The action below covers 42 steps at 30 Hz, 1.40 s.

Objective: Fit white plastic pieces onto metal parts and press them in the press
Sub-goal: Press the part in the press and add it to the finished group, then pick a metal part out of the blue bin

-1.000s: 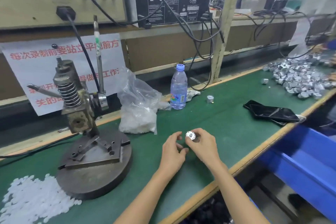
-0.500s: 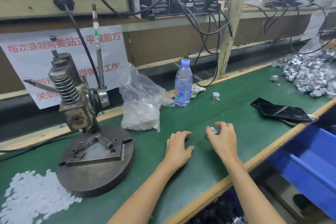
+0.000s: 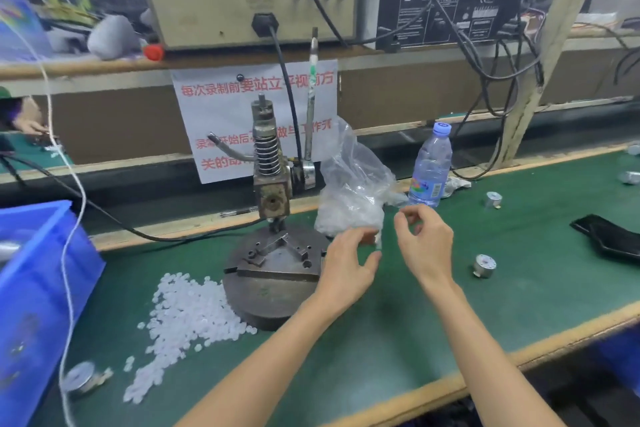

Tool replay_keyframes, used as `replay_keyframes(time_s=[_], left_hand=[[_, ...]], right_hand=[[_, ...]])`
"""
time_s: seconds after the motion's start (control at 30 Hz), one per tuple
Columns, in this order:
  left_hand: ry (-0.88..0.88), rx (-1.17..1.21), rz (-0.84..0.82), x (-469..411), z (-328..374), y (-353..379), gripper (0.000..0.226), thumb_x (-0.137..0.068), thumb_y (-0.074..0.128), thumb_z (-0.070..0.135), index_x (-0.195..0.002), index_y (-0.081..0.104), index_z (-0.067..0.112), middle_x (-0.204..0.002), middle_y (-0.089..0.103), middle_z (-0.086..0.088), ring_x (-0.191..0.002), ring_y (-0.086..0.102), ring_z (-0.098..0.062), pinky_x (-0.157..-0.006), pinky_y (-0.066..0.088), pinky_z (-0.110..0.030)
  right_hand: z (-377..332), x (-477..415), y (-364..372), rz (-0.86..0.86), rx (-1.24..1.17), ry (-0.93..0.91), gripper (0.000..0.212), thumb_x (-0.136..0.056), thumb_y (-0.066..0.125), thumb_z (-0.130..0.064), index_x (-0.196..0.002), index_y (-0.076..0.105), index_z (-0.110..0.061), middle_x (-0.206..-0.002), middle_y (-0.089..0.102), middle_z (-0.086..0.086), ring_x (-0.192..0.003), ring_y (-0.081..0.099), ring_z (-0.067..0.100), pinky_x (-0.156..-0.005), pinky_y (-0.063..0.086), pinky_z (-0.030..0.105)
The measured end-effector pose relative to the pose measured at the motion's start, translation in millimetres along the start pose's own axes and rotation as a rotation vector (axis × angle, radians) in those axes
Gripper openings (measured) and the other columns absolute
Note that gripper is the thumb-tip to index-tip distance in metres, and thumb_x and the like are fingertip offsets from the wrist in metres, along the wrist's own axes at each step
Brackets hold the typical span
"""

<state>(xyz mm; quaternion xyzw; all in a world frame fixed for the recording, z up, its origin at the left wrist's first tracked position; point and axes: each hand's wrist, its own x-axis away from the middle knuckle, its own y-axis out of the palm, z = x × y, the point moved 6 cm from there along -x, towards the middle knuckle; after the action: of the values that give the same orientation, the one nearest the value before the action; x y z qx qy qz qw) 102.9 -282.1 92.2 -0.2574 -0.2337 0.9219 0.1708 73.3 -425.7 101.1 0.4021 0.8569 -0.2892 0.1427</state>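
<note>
The hand press [image 3: 272, 184] stands on its round steel base [image 3: 266, 295], lever [image 3: 311, 97] upright. A clear plastic bag of white pieces [image 3: 349, 198] lies just right of it. My left hand [image 3: 346, 267] reaches to the bag's lower right corner, fingers and thumb spread around it. My right hand [image 3: 427, 246] hovers beside the bag, fingers loosely curled with nothing visible in them. A round metal part [image 3: 484, 265] lies on the green mat right of my right hand. A loose pile of white plastic pieces [image 3: 187, 315] spreads left of the base.
A water bottle [image 3: 429, 170] stands behind my right hand. Another metal part [image 3: 493, 199] lies farther back, and one [image 3: 81, 380] at the front left beside a blue bin [image 3: 31, 288]. Black phones [image 3: 609, 236] lie at the right edge. Cables hang from the shelf.
My right hand has let go of the metal part, which now lies on the mat. Both hands have moved up to the plastic bag. The view has swung left.
</note>
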Motion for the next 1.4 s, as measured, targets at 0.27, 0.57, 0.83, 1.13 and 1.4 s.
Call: replay_keyframes(time_s=[0.27, 0.57, 0.83, 1.13, 1.4], left_hand=[[-0.041, -0.006, 0.29, 32.3, -3.0, -133.3, 0.027, -0.084, 0.062, 0.004, -0.108, 0.064, 0.017, -0.091, 0.067, 0.007, -0.081, 0.058, 0.004, -0.069, 0.038, -0.003], [-0.08, -0.122, 0.519, 88.5, -17.4, -254.9, 0.024, -0.085, 0.063, 0.007, -0.105, 0.063, 0.02, -0.088, 0.066, 0.006, -0.074, 0.057, 0.0, -0.065, 0.041, -0.008], [-0.21, -0.295, 0.704, 151.1, -34.5, -360.1, 0.024, -0.085, 0.061, 0.007, -0.109, 0.063, 0.012, -0.091, 0.065, 0.003, -0.076, 0.056, 0.0, -0.069, 0.039, -0.005], [-0.841, -0.572, 0.66, 257.0, -106.1, -465.8, 0.029, -0.08, 0.061, 0.01, -0.109, 0.062, 0.01, -0.105, 0.065, -0.005, -0.099, 0.059, -0.021, -0.078, 0.04, -0.023], [-1.251, -0.901, 0.011, 289.6, -144.5, -461.9, 0.046, -0.068, 0.079, 0.023, -0.109, 0.059, 0.013, -0.115, 0.06, -0.006, -0.104, 0.058, -0.024, -0.073, 0.043, -0.029]], right_hand=[[-126.0, 40.8, 52.6, -0.126, -0.248, -0.336, 0.015, -0.086, 0.061, -0.009, -0.072, 0.063, -0.014, -0.056, 0.052, -0.018, -0.059, 0.054, -0.004, -0.055, 0.035, 0.007], [-229.8, 102.1, 126.5, -0.405, -0.392, -0.503, 0.018, -0.089, 0.06, -0.013, -0.072, 0.061, -0.019, -0.061, 0.056, -0.011, -0.059, 0.055, 0.003, -0.055, 0.037, 0.005], [-310.9, 165.2, 202.5, -0.663, -0.424, -0.607, 0.022, -0.086, 0.058, -0.017, -0.065, 0.059, -0.012, -0.054, 0.054, -0.004, -0.053, 0.049, 0.019, -0.058, 0.044, 0.036], [-392.4, 271.0, 293.8, -1.149, -0.191, -0.883, 0.026, -0.087, 0.051, -0.02, -0.062, 0.046, -0.015, -0.061, 0.05, 0.001, -0.068, 0.052, 0.027, -0.062, 0.041, 0.038], [-398.5, 342.2, 329.9, -1.485, 0.057, -1.112, 0.02, -0.087, 0.049, -0.015, -0.082, 0.061, -0.001, -0.082, 0.062, 0.018, -0.078, 0.055, 0.03, -0.071, 0.049, 0.041]])
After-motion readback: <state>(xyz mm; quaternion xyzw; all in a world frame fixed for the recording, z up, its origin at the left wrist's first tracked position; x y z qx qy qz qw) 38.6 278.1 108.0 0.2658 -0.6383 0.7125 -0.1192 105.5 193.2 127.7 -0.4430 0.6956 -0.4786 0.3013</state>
